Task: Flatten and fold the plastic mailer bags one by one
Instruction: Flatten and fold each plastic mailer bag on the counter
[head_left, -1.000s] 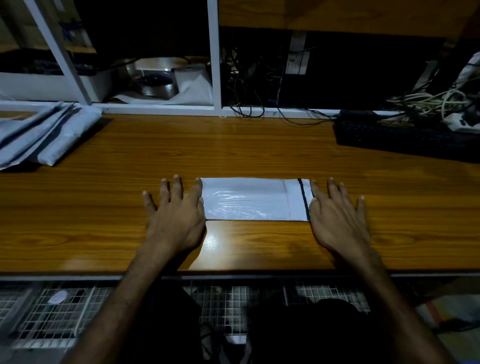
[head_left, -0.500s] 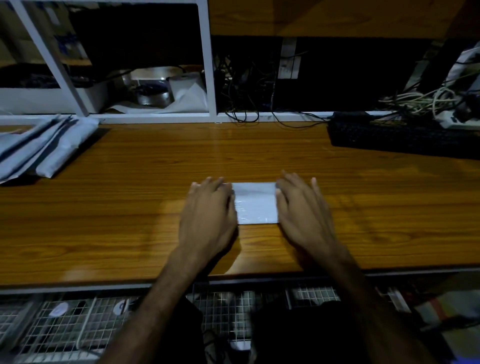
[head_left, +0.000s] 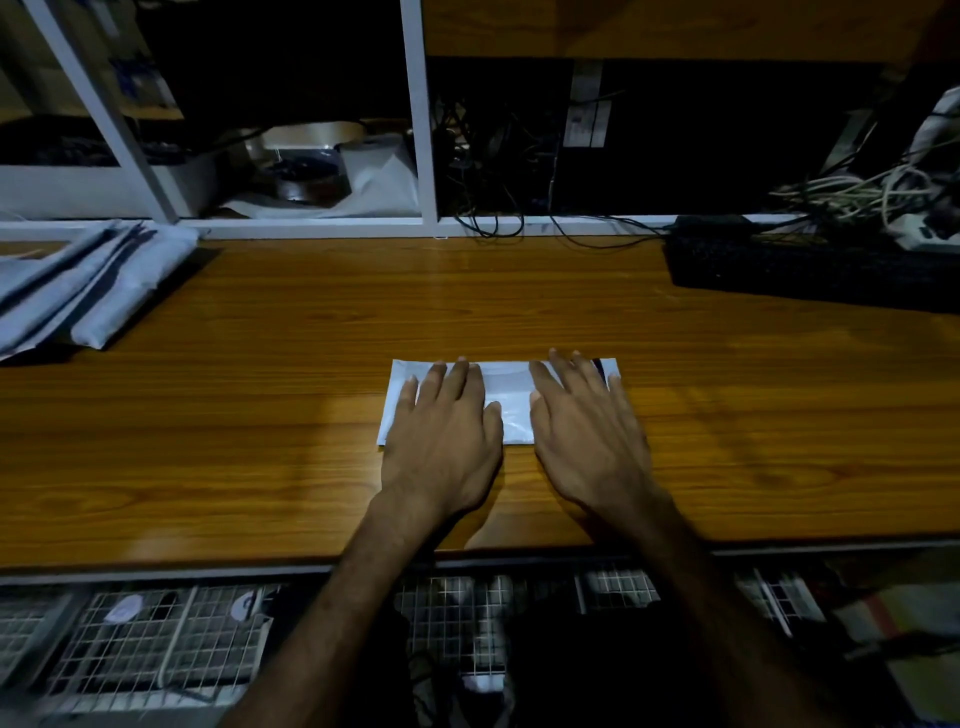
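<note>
A white plastic mailer bag (head_left: 509, 400), folded into a narrow strip, lies flat on the wooden table (head_left: 260, 441) near its front edge. My left hand (head_left: 444, 431) presses flat on the bag's left half with fingers straight. My right hand (head_left: 584, 431) presses flat on its right half, fingers spread. Only a band of white between the hands and the bag's two ends show; a dark strip peeks out at the right end.
A pile of grey-white mailer bags (head_left: 78, 291) lies at the table's far left. A black keyboard (head_left: 810, 270) sits at the far right, with tangled cables (head_left: 857, 192) behind it. White shelf posts (head_left: 423, 130) stand along the back. Wire baskets (head_left: 156, 639) hang below the front edge.
A second ago both hands sat at the bag's outer ends. They slid inward until nearly touching, and now rest slightly further apart, flat on the bag.
</note>
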